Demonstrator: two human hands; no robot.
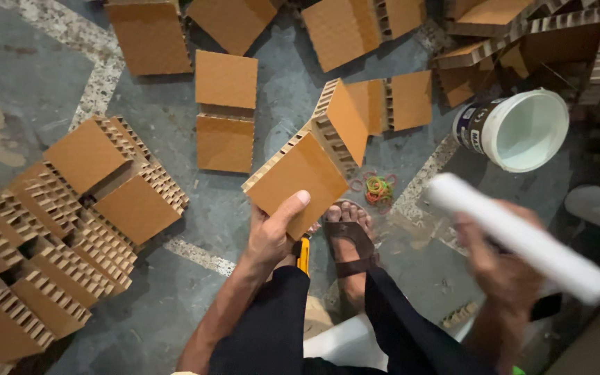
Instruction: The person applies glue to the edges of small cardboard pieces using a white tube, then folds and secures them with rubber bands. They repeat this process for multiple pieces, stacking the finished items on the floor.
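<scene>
My left hand (pixel 272 232) grips a folded piece of brown honeycomb cardboard (pixel 310 156) by its near corner, thumb on top, holding it above the floor. The piece bends into two panels, with the far panel tilted up. My right hand (pixel 501 267), blurred by motion, holds a white roll or tube (pixel 522 236) that slants toward the lower right. A yellow utility knife (pixel 303 253) lies just below my left hand, beside my sandalled foot (pixel 348 239).
A stack of honeycomb cardboard pieces (pixel 57 236) sits at left. More flat cardboard pieces (pixel 225 111) are scattered across the grey floor. A white bucket (pixel 515 128) lies on its side at right. Coloured rubber bands (pixel 378 187) lie near the foot.
</scene>
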